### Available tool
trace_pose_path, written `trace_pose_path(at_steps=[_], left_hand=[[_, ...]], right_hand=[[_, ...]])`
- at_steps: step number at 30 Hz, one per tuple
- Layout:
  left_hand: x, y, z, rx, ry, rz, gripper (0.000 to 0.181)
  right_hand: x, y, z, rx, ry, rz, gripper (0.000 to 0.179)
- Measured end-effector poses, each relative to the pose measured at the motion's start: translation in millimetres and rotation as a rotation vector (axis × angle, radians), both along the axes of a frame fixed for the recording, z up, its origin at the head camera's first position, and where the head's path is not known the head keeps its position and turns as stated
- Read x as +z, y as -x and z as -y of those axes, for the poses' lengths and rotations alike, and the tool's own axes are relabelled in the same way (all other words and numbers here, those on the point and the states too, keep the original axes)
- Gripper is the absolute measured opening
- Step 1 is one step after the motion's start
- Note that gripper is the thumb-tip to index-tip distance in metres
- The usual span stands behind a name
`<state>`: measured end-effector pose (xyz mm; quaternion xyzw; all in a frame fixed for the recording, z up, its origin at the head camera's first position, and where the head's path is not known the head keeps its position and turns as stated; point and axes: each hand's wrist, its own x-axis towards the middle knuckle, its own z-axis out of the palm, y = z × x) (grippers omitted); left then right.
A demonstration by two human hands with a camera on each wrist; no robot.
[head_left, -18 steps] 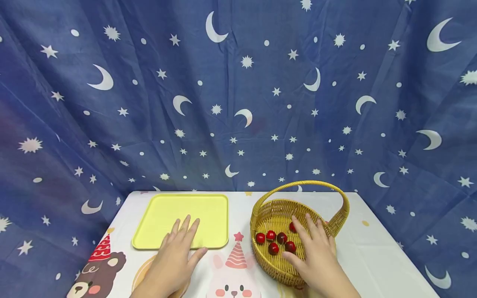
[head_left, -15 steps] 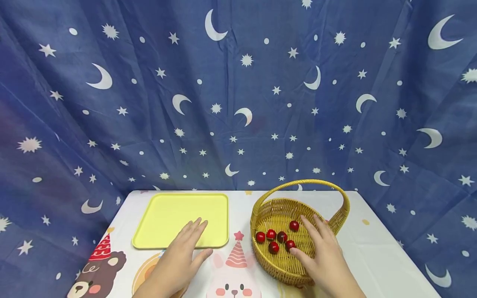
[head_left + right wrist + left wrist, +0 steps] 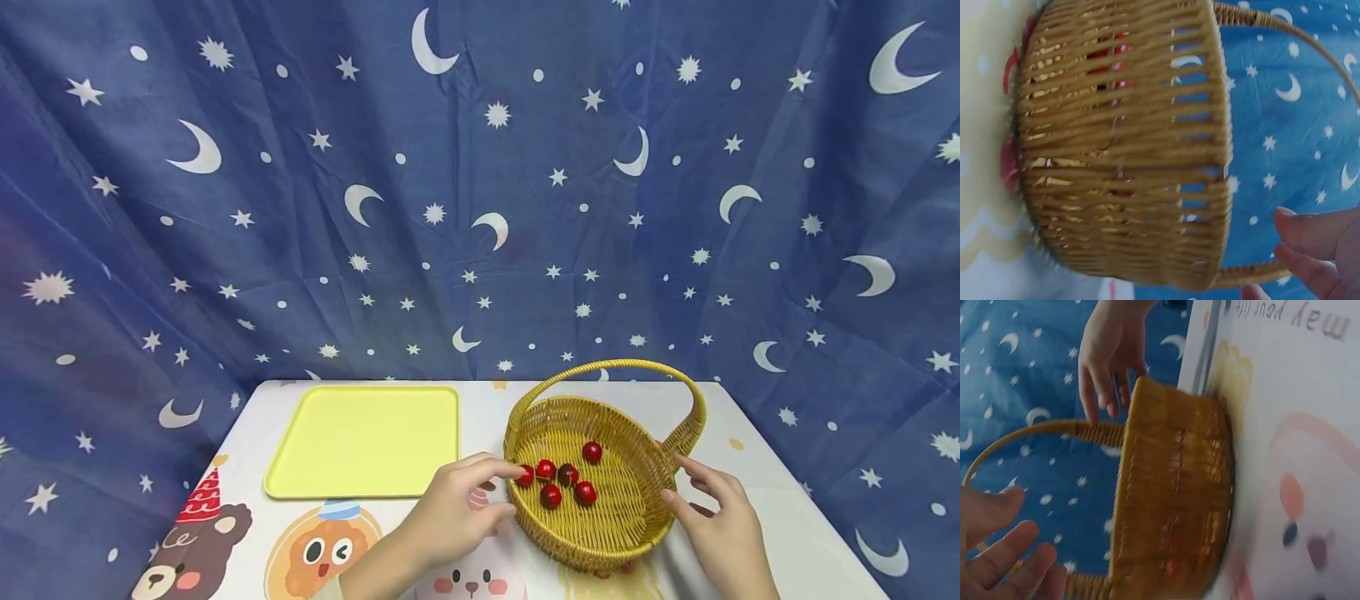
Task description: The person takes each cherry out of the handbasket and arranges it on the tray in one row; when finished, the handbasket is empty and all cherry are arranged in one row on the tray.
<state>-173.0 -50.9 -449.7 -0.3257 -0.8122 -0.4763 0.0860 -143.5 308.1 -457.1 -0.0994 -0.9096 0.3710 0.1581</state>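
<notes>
A woven yellow-brown basket [image 3: 637, 533] with a tall arched handle [image 3: 611, 364] stands on the right half of the table. Several dark red cherries [image 3: 586, 493] lie on its bottom, mostly to the left. My left hand [image 3: 461, 508] is at the basket's left rim, thumb and fingers apart, fingertips close to the leftmost cherry [image 3: 525, 476]. Whether it touches the rim is unclear. On the opposite side, my right hand [image 3: 720, 517] is beside the right rim near the handle's base, thumb and fingers spread with a gap. Neither hand holds anything.
A flat yellow tray [image 3: 363, 442] lies at the back left of the table. The white tablecloth [image 3: 780, 533] carries printed cartoon figures. Behind the table hangs a blue curtain [image 3: 420, 250] with moons and stars.
My left hand has moved right, from in front of the tray to the basket's left rim. My right hand has moved from over the basket to outside its right rim. The basket has stayed put.
</notes>
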Motion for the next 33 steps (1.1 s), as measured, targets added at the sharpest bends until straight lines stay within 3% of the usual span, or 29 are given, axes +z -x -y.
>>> trace_pose_path(at_steps=[5,13,16,22,29,33], left_hand=[[0.4,14.3,-35.6,-0.082,0.070,0.118,0.042],[-7.0,45.3,-80.1,-0.106,0.082,0.364,0.039],[-9.8,53.1,-91.5,-0.115,0.129,0.381,0.040],[-12.2,68.2,-109.8,-0.088,0.219,0.391,0.038],[-19.8,81.3,-125.0,-0.071,0.296,0.455,0.036],[-25.3,85.1,-134.5,-0.083,0.412,0.398,0.035]], right_hand=[[-13.8,5.5,-16,0.034,0.074,0.064,0.055],[-29.6,22.4,-29,0.078,0.561,0.314,0.054],[-35.4,23.9,-34,0.111,0.658,0.332,0.050],[-40.4,25.1,-39,0.152,0.706,0.321,0.042],[-43.8,26.8,-39,0.149,0.724,0.315,0.033],[-42.9,28.0,-38,0.143,0.703,0.333,0.033]])
